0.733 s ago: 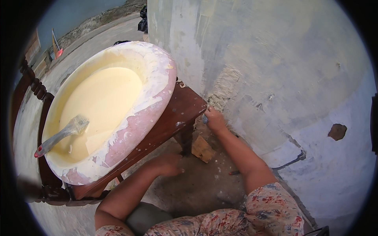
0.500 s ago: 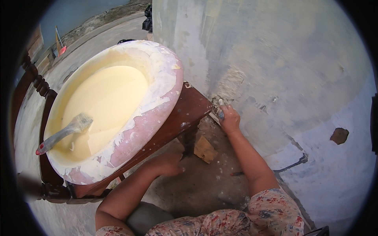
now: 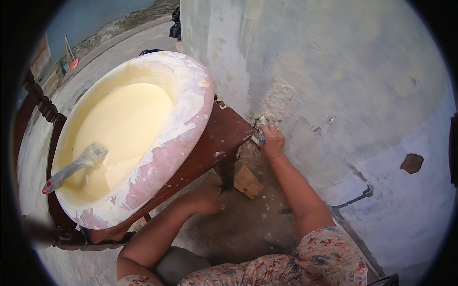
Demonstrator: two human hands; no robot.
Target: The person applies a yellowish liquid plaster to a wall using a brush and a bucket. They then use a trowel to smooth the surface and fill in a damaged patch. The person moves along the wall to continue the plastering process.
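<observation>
Low on the wall [image 3: 329, 71], just past the corner of the dark red wooden chair seat [image 3: 226, 128], my right hand [image 3: 273, 141] is closed around a small paint-smeared hand tool [image 3: 262, 125]. The tool has a whitish end and a blue-grey part; its working edge is hidden. A rough, wet-looking patch [image 3: 279, 97] lies on the wall just above it. My left hand [image 3: 208, 198] hangs bent in shadow below the seat's edge, its fingers mostly hidden. On the seat stands a large paint-crusted pink basin [image 3: 164, 164] of pale yellow paint [image 3: 126, 114], with a grey-handled paintbrush [image 3: 78, 164] resting in it.
A wooden block [image 3: 247, 182] lies on the dirty floor beneath the chair corner. Turned chair posts [image 3: 47, 107] rise at the left. The wall has a dark hole [image 3: 411, 163] and a crack [image 3: 355, 196]. Black bags [image 3: 175, 24] sit beyond the wall's far edge.
My right hand has shifted slightly left, and the tool in it stands more upright against the wall. The basin and chair appear a little further left in view. My left hand has hardly moved.
</observation>
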